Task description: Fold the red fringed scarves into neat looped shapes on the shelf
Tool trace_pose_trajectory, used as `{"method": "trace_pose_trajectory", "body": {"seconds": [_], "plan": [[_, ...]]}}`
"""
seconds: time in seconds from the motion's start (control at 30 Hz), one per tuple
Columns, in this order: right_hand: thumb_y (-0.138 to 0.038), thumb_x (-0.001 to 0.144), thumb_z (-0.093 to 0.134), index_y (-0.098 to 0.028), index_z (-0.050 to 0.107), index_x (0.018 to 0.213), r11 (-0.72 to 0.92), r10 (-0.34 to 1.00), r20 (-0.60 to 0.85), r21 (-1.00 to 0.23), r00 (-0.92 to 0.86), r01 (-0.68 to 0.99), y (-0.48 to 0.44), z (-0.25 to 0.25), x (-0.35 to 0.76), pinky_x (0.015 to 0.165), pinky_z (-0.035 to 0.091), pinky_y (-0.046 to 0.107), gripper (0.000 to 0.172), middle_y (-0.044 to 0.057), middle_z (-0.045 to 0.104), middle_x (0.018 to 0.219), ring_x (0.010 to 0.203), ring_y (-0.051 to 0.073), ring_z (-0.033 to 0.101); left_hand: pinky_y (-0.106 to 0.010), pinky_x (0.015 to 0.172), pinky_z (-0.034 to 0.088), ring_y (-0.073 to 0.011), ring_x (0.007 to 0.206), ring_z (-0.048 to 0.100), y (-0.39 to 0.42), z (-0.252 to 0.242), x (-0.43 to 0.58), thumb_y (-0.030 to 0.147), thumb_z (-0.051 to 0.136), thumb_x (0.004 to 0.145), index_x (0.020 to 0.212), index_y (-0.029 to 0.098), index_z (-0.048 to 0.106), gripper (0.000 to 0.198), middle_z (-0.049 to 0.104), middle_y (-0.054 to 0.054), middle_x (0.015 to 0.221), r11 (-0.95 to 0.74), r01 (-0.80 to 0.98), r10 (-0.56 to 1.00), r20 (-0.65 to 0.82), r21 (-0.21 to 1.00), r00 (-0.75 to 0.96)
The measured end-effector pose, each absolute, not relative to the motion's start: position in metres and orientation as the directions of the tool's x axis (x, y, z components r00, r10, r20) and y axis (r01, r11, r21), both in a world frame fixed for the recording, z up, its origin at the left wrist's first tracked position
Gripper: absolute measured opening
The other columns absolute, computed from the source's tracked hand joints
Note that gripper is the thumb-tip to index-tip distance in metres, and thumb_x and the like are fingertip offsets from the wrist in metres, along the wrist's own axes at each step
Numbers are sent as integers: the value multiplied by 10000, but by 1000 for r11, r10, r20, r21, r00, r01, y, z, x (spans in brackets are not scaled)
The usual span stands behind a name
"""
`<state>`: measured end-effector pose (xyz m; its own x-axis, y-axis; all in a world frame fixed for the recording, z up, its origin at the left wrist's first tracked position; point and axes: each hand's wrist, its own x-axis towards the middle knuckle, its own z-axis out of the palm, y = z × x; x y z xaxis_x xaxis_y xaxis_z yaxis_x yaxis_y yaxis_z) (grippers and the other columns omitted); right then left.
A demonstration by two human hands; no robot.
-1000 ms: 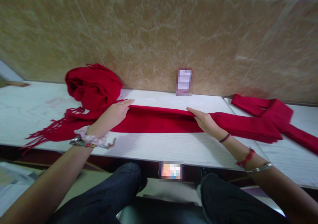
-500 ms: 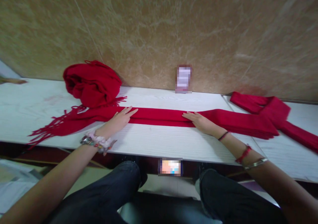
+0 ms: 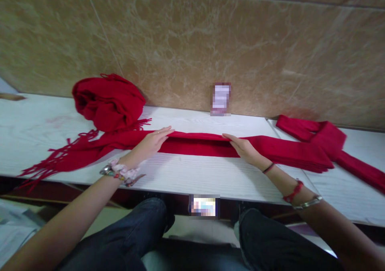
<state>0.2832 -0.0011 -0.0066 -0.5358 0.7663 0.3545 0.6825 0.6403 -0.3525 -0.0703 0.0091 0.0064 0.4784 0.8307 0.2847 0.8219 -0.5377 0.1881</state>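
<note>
A long red fringed scarf [image 3: 201,147] lies folded lengthwise across the white tabletop, its fringe at the left and stacked layers at the right. My left hand [image 3: 155,140] is at its left-middle part, fingers stretched over the top layer, the thumb hidden. Farther right, my right hand [image 3: 240,144] grips the same layer, its thumb also out of sight. Between the two hands the upper layer's edge is raised, and a dark gap shows under it. Behind the fringed end sits a bundled red scarf [image 3: 110,102] with its own tassels.
Another stretch of red fabric [image 3: 329,136] lies looped at the right. A tan marbled tiled wall [image 3: 192,50] borders the white table [image 3: 186,174] at the back. A pixelated upright item [image 3: 220,98] leans there. Below the front edge is a pixelated screen [image 3: 204,207] between my knees.
The scarf's top layer, flat before, now has its edge lifted and shifted away from me between my hands. My fingers have gone from lying flat to holding that layer. The view shifted slightly.
</note>
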Motion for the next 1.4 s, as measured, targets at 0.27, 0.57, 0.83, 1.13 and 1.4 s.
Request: {"method": "trace_pose_trajectory", "body": {"seconds": [0.27,0.57,0.83,1.13,1.4], "plan": [[-96,907,309,-255,504,1281,764,645,150,-164,-750,624,-8,-14,298,1046,226,603,450,65,470,1378,1326,239,318,-715,976,114,-358,1375,165,-17,9,-80,297,231,956,1314,372,458,431,276,-16,1492,-467,874,863,-145,138,484],[-92,910,290,-221,366,1385,685,718,350,-201,-602,700,-8,-4,289,1050,330,497,498,97,538,1313,1199,196,505,-508,1080,204,-230,1360,269,-17,22,-71,299,255,953,1293,284,500,419,367,-27,1450,-512,855,840,261,85,476],[-47,897,299,-245,393,1365,801,597,131,-148,-792,580,-15,-14,308,1046,207,607,516,90,461,1381,1325,215,321,-497,1105,114,-221,1393,174,-21,0,-98,371,277,951,1286,332,499,404,418,13,1416,-646,747,741,-104,159,663],[-18,838,344,-134,464,1323,716,647,315,64,-695,695,-18,-8,276,1045,311,543,513,158,430,1390,1313,266,348,-524,1088,183,-246,1381,210,-12,11,-65,224,343,894,1365,290,403,480,299,-40,1481,-572,815,818,-9,90,575],[-12,843,333,-162,488,1303,662,736,359,-207,-574,720,-7,-9,269,966,473,391,508,104,592,1244,1127,211,568,-422,1099,241,-178,1369,252,-3,10,-32,183,260,928,1380,248,378,472,298,-44,1480,-569,781,812,27,259,583]]}}
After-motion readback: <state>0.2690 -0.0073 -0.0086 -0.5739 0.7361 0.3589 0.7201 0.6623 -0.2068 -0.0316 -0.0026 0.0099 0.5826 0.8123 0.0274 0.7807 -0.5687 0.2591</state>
